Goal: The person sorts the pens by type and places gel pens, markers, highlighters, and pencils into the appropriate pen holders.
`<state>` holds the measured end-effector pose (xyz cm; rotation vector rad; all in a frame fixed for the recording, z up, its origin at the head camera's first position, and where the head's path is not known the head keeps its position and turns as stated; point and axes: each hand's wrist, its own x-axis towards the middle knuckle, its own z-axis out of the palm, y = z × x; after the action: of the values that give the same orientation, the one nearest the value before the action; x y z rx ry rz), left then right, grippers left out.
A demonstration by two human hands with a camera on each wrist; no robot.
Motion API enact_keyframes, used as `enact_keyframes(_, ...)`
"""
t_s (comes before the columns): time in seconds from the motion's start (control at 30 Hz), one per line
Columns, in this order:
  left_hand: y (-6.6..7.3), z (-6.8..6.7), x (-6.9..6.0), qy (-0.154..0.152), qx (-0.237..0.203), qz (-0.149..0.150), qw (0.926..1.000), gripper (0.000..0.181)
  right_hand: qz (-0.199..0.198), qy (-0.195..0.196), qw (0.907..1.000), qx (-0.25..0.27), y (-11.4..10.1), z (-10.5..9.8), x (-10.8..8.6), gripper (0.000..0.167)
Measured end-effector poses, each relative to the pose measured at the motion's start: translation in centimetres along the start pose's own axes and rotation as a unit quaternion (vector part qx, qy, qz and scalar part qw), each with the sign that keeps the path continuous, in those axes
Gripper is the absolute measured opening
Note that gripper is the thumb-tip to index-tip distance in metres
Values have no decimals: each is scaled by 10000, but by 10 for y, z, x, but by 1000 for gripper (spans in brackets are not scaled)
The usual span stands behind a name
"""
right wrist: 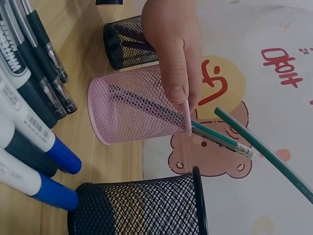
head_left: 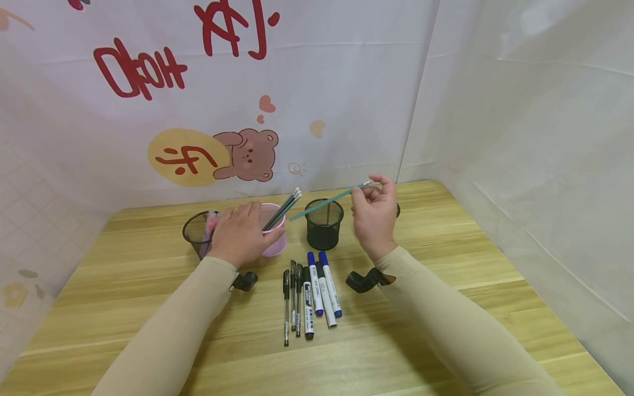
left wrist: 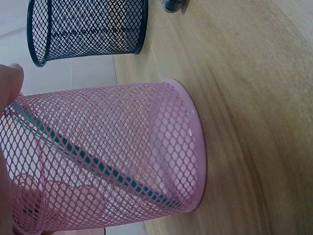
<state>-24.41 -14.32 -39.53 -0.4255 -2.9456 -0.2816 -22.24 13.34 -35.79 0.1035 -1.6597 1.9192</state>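
Observation:
My left hand holds the pink mesh pen cup at its rim, the thumb lying along the near side. Several dark green pencils lean in that cup with their white eraser ends up. Between thumb and fingers, my right hand pinches another green pencil near its eraser end. That pencil slants above a black mesh cup, its other end pointing left and down toward the pink cup. In the right wrist view, the held pencil is apart from the pink cup's rim.
Black pens and blue and black markers lie in front of the cups. Another black mesh cup with pinkish items stands left, partly behind my left hand. A dark rim shows behind my right hand. A printed sheet hangs behind.

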Motion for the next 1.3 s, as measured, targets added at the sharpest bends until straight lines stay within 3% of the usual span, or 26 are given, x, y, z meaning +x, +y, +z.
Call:
enact_keyframes(0.47,-1,1,1,-21,0,-12,10000,113,-53,-4,9998,-215,3,16,0,32)
enact_keyframes(1.3,-1,0,1,40,-16,30,10000,112,54,-356,9970,-681,16,39,-9,30)
